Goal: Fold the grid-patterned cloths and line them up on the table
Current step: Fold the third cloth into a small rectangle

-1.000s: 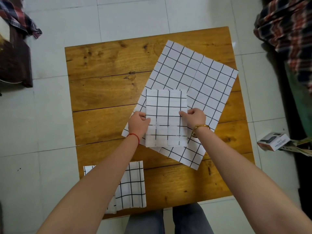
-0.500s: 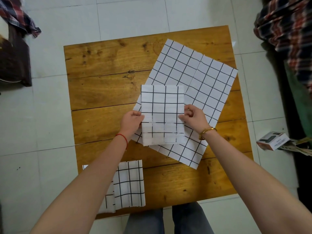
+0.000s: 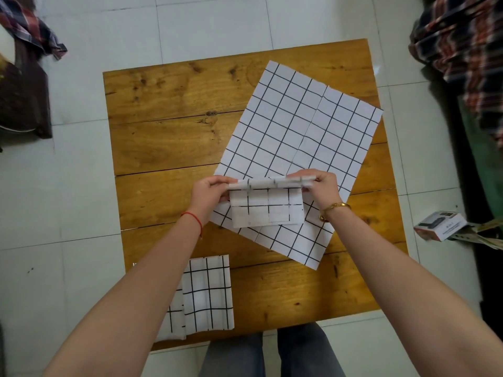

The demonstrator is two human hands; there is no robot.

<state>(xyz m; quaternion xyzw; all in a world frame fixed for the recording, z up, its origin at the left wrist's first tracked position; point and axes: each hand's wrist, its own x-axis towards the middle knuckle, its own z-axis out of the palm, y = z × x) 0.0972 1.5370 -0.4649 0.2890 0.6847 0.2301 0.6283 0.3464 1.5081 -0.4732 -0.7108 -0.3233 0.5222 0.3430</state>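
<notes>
Head view: hands folded small cloth's far half nearer.

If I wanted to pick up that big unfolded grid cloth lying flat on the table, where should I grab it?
Probably its two far corners, reaching in from the far side of the wooden table. The unfolded cloth lies flat and askew; those corners are bare, while its near part sits under the folded cloth gripped by the left hand and right hand.

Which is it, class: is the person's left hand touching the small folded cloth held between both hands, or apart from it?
Touching. The head view shows the left hand pinching the left end of the small folded cloth at its folded-over top edge.
</notes>
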